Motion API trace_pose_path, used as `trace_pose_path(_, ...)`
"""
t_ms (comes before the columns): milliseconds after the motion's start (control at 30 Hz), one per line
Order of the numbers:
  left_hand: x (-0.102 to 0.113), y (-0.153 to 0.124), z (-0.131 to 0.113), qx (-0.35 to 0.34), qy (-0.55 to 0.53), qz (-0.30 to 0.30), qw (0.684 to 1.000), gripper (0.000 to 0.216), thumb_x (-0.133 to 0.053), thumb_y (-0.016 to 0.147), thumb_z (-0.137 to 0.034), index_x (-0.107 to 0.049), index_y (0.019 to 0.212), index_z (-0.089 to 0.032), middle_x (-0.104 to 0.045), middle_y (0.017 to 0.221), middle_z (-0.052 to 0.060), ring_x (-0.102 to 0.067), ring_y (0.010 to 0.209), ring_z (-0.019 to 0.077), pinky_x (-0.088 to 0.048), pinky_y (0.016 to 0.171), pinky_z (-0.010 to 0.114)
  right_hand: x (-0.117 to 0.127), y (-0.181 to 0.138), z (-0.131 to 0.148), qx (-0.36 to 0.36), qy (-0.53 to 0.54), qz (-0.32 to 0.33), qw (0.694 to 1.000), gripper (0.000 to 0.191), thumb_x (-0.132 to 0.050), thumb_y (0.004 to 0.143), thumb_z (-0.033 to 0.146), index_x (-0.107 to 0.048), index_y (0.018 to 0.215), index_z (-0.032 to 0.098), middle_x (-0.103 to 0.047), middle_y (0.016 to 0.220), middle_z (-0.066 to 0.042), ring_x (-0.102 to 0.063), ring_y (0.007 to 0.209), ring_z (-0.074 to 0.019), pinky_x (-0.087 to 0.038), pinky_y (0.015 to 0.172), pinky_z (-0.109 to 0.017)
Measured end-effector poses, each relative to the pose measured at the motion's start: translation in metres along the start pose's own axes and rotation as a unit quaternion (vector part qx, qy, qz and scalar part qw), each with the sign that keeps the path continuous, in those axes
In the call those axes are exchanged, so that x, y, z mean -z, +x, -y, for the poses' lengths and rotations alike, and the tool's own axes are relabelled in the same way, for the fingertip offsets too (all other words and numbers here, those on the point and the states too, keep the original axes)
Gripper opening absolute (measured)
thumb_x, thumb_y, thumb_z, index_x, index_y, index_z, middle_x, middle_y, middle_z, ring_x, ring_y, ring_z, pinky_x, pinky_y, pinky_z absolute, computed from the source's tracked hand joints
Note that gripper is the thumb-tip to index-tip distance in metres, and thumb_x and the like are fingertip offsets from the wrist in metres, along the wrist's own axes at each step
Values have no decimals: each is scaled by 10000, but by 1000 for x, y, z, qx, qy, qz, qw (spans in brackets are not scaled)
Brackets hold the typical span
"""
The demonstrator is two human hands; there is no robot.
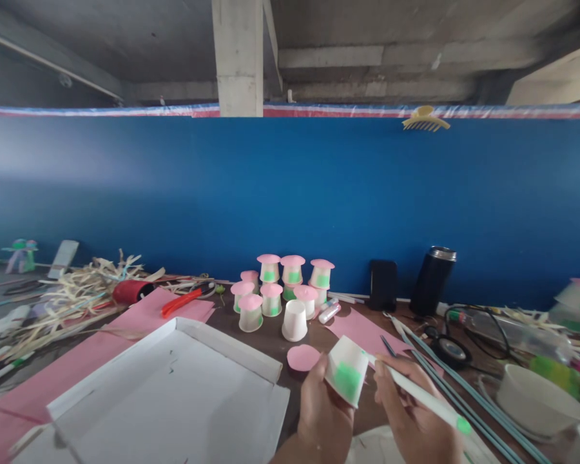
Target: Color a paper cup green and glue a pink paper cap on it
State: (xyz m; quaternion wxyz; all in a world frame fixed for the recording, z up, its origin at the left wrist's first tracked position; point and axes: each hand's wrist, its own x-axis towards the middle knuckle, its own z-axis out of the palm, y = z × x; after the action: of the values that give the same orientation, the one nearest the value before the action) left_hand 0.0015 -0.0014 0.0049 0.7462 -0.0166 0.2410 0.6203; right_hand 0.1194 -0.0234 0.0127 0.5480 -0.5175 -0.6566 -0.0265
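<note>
The left hand (325, 403) is closed around a white paper cup (352, 361), which is held tilted above the bench (274, 343), near its front edge; a green patch (347, 381) is visible on the cup's side wall. The right hand (410, 403) grips a white marker (423, 394) with a green end (463, 425); the marker's opposite end is at the cup's upper right edge, and contact cannot be confirmed. A pink disc (303, 357) lies just beside the left hand. Behind it, a plain white cup (295, 321) stands inverted, adjacent to a group of pink-topped cups (250, 317), several marked green. A shallow white box (183, 386) is located left of the left hand. A black flask (430, 283) stands at the rear right, against the blue panel (319, 187).
</note>
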Motion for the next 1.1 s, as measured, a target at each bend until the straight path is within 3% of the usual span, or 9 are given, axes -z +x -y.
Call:
trace_pose_path(333, -3, -6, 0, -11, 12, 19, 1000, 302, -602, 780, -288, -580, 1030, -120, -697, 920, 121, -663, 866, 241, -526, 738, 340, -1, -1, -4, 14, -16, 7, 1000, 197, -534, 853, 347, -609, 931, 183, -674, 779, -75, -644, 650, -160, -531, 587, -233)
trace_pose_path(1100, -1, -3, 1, -11, 19, 24, 999, 282, -615, 775, -315, -594, 985, -129, -695, 878, 99, -664, 817, 220, -523, 701, 314, -1, 3, 1, 17, -11, -7, 1000, 192, -519, 858, 360, -599, 875, 186, -672, 705, -57, -654, 620, -167, -520, 526, -230)
